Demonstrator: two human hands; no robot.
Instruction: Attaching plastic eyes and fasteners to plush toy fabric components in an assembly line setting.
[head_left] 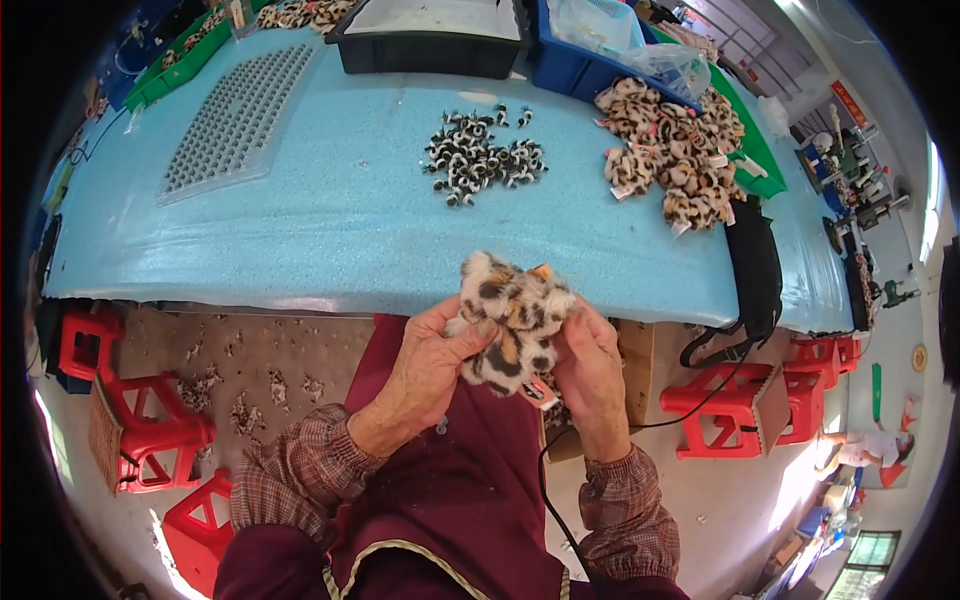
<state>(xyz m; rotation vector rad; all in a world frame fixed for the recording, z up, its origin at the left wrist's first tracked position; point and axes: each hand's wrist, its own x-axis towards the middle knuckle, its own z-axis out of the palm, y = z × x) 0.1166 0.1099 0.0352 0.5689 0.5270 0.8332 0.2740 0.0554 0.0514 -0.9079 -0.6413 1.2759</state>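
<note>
A leopard-spotted plush piece [510, 315], furry and cream with black and tan patches, is held up in front of my apron at the table's near edge. My left hand [420, 375] grips its left side, thumb pressed on the fur. On the other side, my right hand [592, 375] pinches the plush with closed fingers. A small white tag hangs from its lower edge beside my right hand. Beyond my hands, a loose pile of small black-and-white round parts [482, 155] lies on the blue table [350, 235].
Several spotted plush pieces [680, 150] are heaped at the right, near a green tray [760, 180] and a black bag [752, 260]. A clear panel with rows of small parts [240, 120] lies left. Black [430, 55] and blue bins [570, 70] stand behind. Red stools [160, 425] flank me.
</note>
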